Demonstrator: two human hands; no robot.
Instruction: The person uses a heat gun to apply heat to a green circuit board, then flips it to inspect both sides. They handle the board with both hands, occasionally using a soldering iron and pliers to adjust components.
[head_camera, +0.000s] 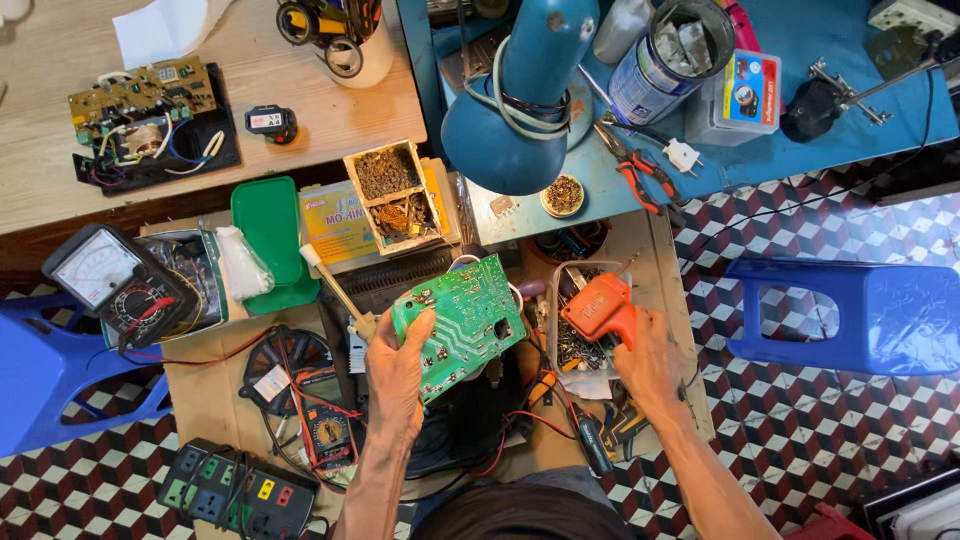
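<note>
My left hand (398, 375) grips a green circuit board (468, 318) by its lower left edge, holding it tilted with the solder side up over a black device. My right hand (650, 360) is closed on the handle of an orange soldering gun (598, 308), which sits just right of the board above a clear box of small metal parts (570, 345). Board and gun are a short gap apart. A small brush with a pale handle (335, 288) lies to the left of the board.
An analog multimeter (105, 280) and a digital meter (325, 425) lie at left, a power strip (235, 490) below. A blue lamp (515, 95), red pliers (635, 165) and a tin stand on the blue bench. Blue plastic stools (850, 315) flank the work area.
</note>
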